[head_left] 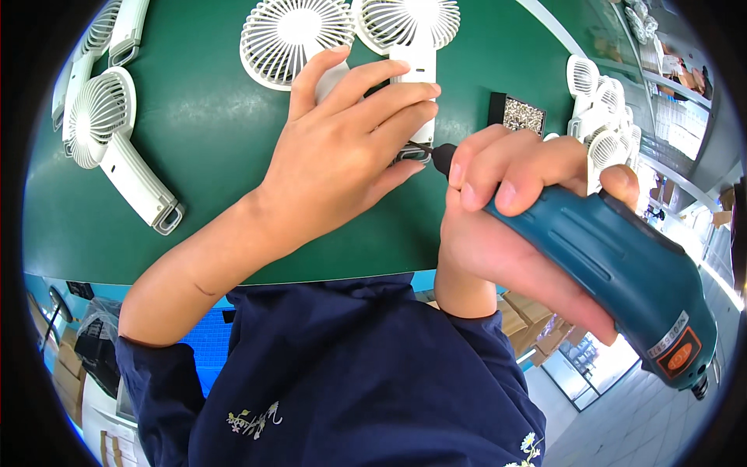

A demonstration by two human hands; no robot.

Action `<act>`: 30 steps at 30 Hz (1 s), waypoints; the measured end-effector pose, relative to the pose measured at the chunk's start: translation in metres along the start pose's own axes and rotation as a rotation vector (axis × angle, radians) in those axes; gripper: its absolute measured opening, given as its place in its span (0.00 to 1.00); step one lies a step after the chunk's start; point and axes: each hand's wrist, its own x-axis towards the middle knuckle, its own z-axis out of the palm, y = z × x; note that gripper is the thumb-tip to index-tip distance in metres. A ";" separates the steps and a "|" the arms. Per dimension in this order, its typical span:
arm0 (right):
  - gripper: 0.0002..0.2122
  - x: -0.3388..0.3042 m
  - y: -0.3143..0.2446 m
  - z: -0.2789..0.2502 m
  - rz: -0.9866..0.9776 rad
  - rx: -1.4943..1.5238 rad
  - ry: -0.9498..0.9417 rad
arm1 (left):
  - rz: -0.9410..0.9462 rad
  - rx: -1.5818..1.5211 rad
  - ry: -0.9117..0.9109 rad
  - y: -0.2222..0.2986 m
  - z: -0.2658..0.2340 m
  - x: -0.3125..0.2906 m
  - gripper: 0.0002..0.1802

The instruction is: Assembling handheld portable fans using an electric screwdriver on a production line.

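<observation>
Two white handheld fans lie side by side at the far middle of the green table. My left hand (pixel 342 136) reaches over their handles, its fingers spread across the handle of the right fan (pixel 412 66) and its thumb by that handle's lower end, holding it down. The left fan (pixel 298 29) has its handle partly hidden under the same hand. In my right hand (pixel 521 175) is a teal electric screwdriver (pixel 603 245), gripped around its body. Its thin bit points left at the lower end of the right fan's handle; my fingers partly hide the contact.
A black box of small metal screws (pixel 523 115) sits right of the fans. Several more white fans (pixel 607 109) are piled at the right edge. Another white fan (pixel 101 117) lies at the left beside others. The green table (pixel 226 140) curves along its near edge.
</observation>
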 end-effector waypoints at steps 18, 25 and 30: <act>0.43 0.011 -0.039 -0.024 -0.253 -0.122 0.300 | 0.019 0.015 -0.023 0.004 -0.002 0.004 0.28; 0.39 0.002 -0.047 -0.115 -0.260 -0.454 0.839 | 0.017 0.085 -0.078 0.007 -0.007 0.007 0.28; 0.42 -0.006 -0.041 -0.134 -0.260 -0.383 0.874 | 0.005 0.117 -0.089 0.009 -0.005 0.011 0.28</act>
